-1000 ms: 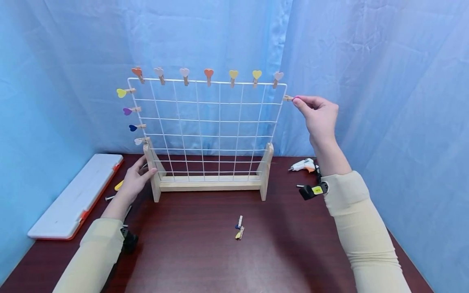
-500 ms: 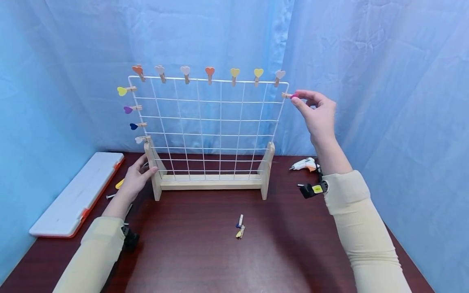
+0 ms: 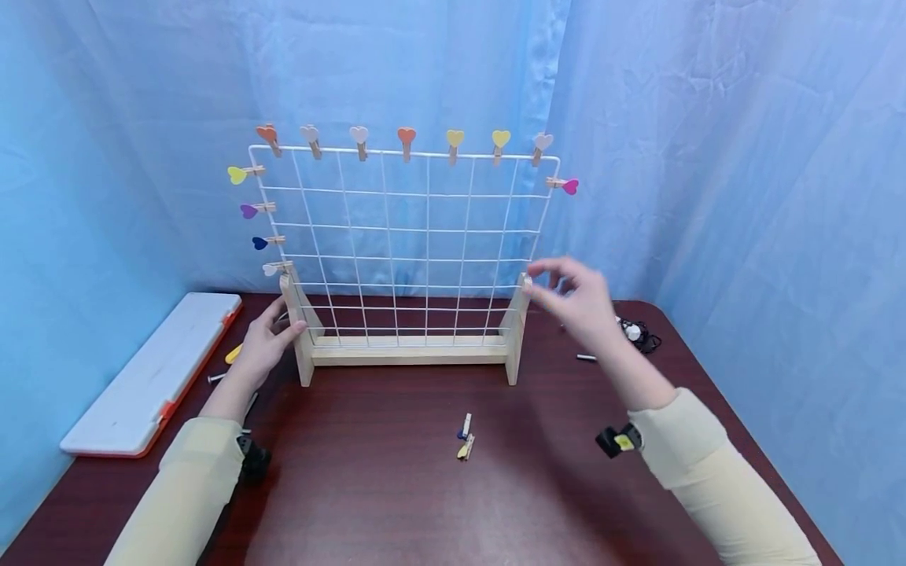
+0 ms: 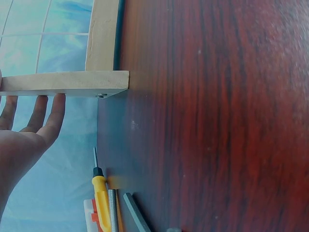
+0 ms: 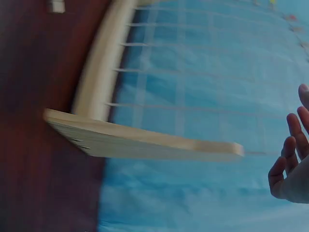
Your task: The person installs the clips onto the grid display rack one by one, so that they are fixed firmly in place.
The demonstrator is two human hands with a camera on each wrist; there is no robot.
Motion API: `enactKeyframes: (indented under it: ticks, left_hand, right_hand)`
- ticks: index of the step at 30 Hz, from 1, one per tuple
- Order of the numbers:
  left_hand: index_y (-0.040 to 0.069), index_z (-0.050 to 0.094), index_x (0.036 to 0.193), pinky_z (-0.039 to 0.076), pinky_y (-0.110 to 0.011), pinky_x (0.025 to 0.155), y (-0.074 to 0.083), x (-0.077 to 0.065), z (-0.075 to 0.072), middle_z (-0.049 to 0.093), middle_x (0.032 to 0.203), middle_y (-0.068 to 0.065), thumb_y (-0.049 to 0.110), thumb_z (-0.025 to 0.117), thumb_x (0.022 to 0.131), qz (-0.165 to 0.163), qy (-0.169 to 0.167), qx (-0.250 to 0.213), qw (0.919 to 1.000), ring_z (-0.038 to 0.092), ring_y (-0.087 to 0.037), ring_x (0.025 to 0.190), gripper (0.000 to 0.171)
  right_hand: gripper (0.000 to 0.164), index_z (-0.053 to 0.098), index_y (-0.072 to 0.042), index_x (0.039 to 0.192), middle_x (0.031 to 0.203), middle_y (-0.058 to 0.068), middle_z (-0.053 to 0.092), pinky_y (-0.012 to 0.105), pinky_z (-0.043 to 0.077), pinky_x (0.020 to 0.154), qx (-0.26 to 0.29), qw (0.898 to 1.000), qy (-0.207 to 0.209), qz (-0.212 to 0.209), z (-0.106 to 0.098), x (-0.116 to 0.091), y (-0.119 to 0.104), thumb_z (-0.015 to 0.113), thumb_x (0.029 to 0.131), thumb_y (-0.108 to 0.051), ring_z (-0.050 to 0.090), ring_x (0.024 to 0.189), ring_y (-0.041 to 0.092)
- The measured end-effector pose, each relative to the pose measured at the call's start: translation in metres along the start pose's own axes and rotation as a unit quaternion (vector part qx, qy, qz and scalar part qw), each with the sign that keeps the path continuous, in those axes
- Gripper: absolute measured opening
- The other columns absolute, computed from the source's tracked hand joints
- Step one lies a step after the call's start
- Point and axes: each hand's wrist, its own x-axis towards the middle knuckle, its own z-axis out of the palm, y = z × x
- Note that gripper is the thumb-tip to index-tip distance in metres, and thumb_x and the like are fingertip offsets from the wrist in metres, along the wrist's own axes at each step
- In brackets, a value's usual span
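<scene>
A white wire grid panel (image 3: 406,229) stands upright in a wooden stand (image 3: 410,358). My left hand (image 3: 265,343) holds the stand's left side piece, fingertips against its outer face in the left wrist view and thumb across its front edge. My right hand (image 3: 576,303) has nothing in its bent, parted fingers; in the head view it overlaps the top of the right side piece, while in the right wrist view it is apart from it. A clothespin with a pink heart (image 3: 569,186) is clipped on the grid's upper right side. Two loose clothespins (image 3: 465,448) lie on the table.
Several heart clothespins line the grid's top and left side, including an orange one (image 3: 267,135). A white case (image 3: 152,373) with orange edges lies at left, near a yellow-handled screwdriver (image 4: 100,200). A cable (image 3: 644,338) lies behind my right arm.
My right hand has let go of the pink-heart clothespin, which stays clipped on the grid, and has moved down beside the right side piece. My left hand stays on the stand.
</scene>
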Motion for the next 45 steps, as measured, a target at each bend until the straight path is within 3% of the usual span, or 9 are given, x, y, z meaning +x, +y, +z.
enactKeyframes:
  ticks: [5,10,13,17,22,28,37,41,45]
  left_hand:
    - [0.026,0.011,0.144,0.032,-0.056,0.095,-0.001,0.001,0.001,0.021,0.145,-0.016,0.033,0.052,0.088,0.007,0.0,-0.005,1.0,0.027,-0.04,0.128,0.07]
    - [0.023,0.011,0.144,0.031,-0.056,0.095,0.002,0.0,0.0,0.021,0.145,-0.017,0.029,0.053,0.089,0.009,-0.001,-0.013,0.9999,0.026,-0.041,0.128,0.07]
    - [0.02,0.011,0.144,0.031,-0.056,0.095,0.005,-0.002,0.0,0.021,0.145,-0.018,0.027,0.053,0.089,0.011,-0.003,-0.016,0.9998,0.026,-0.041,0.128,0.07]
    - [0.023,0.011,0.144,0.033,-0.055,0.095,0.001,0.0,0.0,0.022,0.145,-0.017,0.03,0.053,0.089,0.008,-0.001,-0.013,0.9999,0.028,-0.04,0.127,0.07]
    - [0.026,0.011,0.144,0.032,-0.055,0.095,-0.001,0.0,0.0,0.021,0.145,-0.016,0.032,0.053,0.088,0.001,0.0,-0.017,0.9999,0.028,-0.039,0.128,0.07]
    - [0.023,0.01,0.144,0.031,-0.056,0.096,0.002,-0.002,-0.001,0.02,0.146,-0.016,0.03,0.052,0.089,0.007,-0.005,-0.015,0.9998,0.026,-0.041,0.128,0.07]
    - [0.019,0.014,0.144,0.034,-0.054,0.094,0.002,-0.001,0.001,0.025,0.143,-0.018,0.034,0.054,0.087,0.018,-0.001,-0.015,0.9997,0.03,-0.039,0.126,0.071]
    - [0.02,0.014,0.144,0.035,-0.054,0.093,0.001,0.0,0.001,0.026,0.143,-0.018,0.038,0.054,0.086,0.019,-0.001,-0.015,0.9997,0.03,-0.039,0.126,0.073]
    - [0.021,0.013,0.144,0.034,-0.055,0.094,0.0,0.001,0.0,0.024,0.144,-0.018,0.033,0.053,0.087,0.015,-0.004,-0.022,0.9996,0.029,-0.04,0.126,0.071]
  right_hand:
    - [0.032,0.065,-0.018,0.102,0.091,-0.009,0.061,0.023,0.045,0.061,-0.027,0.993,-0.103,-0.048,0.041,-0.031,0.045,0.073,0.072,-0.028,0.052,0.073,0.008]
    - [0.03,0.065,-0.02,0.101,0.093,-0.01,0.062,0.026,0.045,0.059,-0.012,0.967,-0.234,-0.097,0.079,-0.063,0.074,0.073,0.073,-0.026,0.052,0.072,0.01]
    - [0.026,0.067,-0.02,0.099,0.083,-0.011,0.059,0.022,0.043,0.058,0.003,0.943,-0.314,-0.113,0.095,-0.078,0.082,0.072,0.074,-0.022,0.052,0.07,0.008]
    - [0.022,0.068,-0.02,0.096,0.073,-0.01,0.055,0.016,0.04,0.057,-0.004,0.914,-0.388,-0.116,0.106,-0.088,0.081,0.071,0.075,-0.024,0.051,0.066,0.005]
    - [0.02,0.069,-0.021,0.091,0.075,-0.008,0.058,0.012,0.039,0.058,-0.057,0.898,-0.42,-0.121,0.114,-0.092,0.077,0.07,0.075,-0.032,0.054,0.069,0.006]
    - [0.021,0.067,-0.023,0.084,0.074,-0.007,0.058,0.013,0.039,0.058,-0.102,0.9,-0.414,-0.09,0.121,-0.095,0.072,0.072,0.07,-0.038,0.055,0.069,0.007]
    - [0.026,0.062,-0.019,0.077,0.066,-0.005,0.06,0.014,0.04,0.053,-0.067,0.926,-0.37,-0.04,0.118,-0.09,0.07,0.079,0.062,-0.032,0.051,0.058,0.005]
    - [0.023,0.064,-0.018,0.08,0.065,-0.009,0.057,0.016,0.041,0.052,-0.065,0.938,-0.337,-0.041,0.106,-0.083,0.067,0.076,0.067,-0.032,0.047,0.056,0.001]
    - [0.016,0.068,-0.016,0.087,0.071,-0.012,0.06,0.02,0.047,0.057,-0.04,0.948,-0.314,-0.029,0.084,-0.071,0.06,0.068,0.075,-0.027,0.053,0.062,0.0]
